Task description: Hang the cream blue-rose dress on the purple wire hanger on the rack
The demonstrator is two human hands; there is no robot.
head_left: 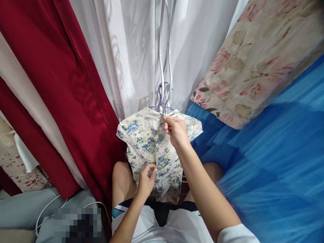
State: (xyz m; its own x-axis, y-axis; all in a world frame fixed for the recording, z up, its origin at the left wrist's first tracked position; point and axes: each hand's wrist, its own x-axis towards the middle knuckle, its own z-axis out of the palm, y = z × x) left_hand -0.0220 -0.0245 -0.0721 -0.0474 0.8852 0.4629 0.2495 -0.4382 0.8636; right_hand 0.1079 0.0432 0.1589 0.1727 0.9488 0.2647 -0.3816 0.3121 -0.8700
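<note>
A short-sleeved blouse (141,140), off-white with blue and green flowers, hangs in front of me from a purple hanger (160,96). My right hand (177,130) is closed in a pinch at the top of the blouse, just below the neckline at its middle. Lower down, my left hand (147,178) pinches the fabric along the vertical line at the centre. Between the two hands that line runs fairly straight. Part of the blouse's right side is hidden behind my right hand and forearm.
White curled metal bars (162,50) rise behind the hanger against white curtains (136,40). Dark red drapes (83,111) hang on the left. Blue tulle (273,162) and a pink-flowered cloth (243,77) fill the right. A white cable (37,216) lies on grey padding at lower left.
</note>
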